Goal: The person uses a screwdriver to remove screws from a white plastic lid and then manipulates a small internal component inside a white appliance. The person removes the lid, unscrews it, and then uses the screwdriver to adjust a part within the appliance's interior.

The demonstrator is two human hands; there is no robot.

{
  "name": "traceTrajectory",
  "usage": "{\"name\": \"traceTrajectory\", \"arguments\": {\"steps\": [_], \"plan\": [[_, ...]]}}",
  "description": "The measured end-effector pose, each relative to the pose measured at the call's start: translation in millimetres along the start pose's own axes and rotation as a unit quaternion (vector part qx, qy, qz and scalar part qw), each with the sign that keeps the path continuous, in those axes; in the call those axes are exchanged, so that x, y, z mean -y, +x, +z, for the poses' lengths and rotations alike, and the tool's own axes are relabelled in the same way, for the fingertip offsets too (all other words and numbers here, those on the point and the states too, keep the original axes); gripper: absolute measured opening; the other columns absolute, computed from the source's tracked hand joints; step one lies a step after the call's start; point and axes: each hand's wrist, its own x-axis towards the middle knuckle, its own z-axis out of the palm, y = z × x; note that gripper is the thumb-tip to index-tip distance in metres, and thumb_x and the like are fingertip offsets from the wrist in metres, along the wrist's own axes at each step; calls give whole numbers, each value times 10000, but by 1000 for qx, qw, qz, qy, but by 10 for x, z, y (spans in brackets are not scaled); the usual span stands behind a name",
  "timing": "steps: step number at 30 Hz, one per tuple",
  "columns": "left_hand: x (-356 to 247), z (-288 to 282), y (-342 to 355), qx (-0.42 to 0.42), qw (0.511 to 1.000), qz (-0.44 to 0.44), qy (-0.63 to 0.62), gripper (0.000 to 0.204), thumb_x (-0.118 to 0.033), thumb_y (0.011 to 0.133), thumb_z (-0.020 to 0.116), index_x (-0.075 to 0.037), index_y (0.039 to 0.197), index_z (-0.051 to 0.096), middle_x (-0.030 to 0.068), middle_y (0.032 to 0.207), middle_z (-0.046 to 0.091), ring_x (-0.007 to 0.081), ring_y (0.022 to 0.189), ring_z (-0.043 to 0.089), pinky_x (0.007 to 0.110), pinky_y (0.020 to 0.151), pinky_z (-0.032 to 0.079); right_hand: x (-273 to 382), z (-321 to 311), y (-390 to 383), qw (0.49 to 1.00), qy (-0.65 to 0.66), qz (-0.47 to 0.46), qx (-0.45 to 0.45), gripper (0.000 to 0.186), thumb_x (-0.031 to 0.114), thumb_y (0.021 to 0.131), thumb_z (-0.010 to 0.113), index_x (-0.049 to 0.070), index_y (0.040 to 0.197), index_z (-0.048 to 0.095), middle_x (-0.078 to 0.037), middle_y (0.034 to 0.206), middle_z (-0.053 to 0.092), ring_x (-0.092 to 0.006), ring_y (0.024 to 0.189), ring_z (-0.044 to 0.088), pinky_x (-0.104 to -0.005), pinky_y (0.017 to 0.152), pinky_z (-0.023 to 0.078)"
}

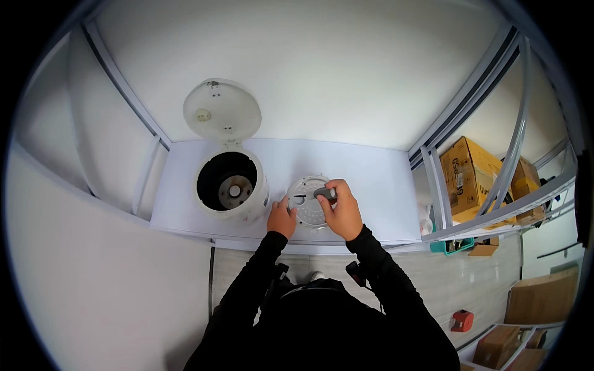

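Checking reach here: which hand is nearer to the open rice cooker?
Left. The left hand rests just right of the rice cooker, at the round plate's edge; the right hand is farther right, over the plate.

A bare test booth in a storeroom: white panel walls [322, 62] on a metal frame [520, 123], with cardboard boxes [470, 176] stacked on the floor outside

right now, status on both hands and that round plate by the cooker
Left hand grips round metal plate at its left edge. Right hand pinches a small grey part over the plate. Open white cooker beside it, apart, nothing blocking.
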Motion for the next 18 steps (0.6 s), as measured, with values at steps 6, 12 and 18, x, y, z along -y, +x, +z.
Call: {"name": "traceTrajectory", "arguments": {"steps": [6,12,18], "plan": [[126,-135,139,64,997,35,-16,559,-307,912,738,-84,1405,596,146,1148,612,357,1067,634,460,898,529,71,207,102,999,-31,7,-3,303,61,914,741,20,1135,539,-160,1066,626,-317,737,684,-388,652,571],[155,-172,133,77,996,38,1,581,-404,916,721,-101,1402,624,117,1094,625,334,1022,649,444,854,543,57,383,141,999,-39,15,0,293,81,916,741,37,1134,550,-152,1076,637,-307,704,691,-400,634,552],[159,-185,133,83,996,36,-3,598,-417,911,726,-120,1418,617,93,1102,627,314,1015,657,442,838,547,57,446,225,998,-66,-1,14,296,83,911,743,48,1138,557,-154,1068,629,-322,710,705,-406,627,550]]}}
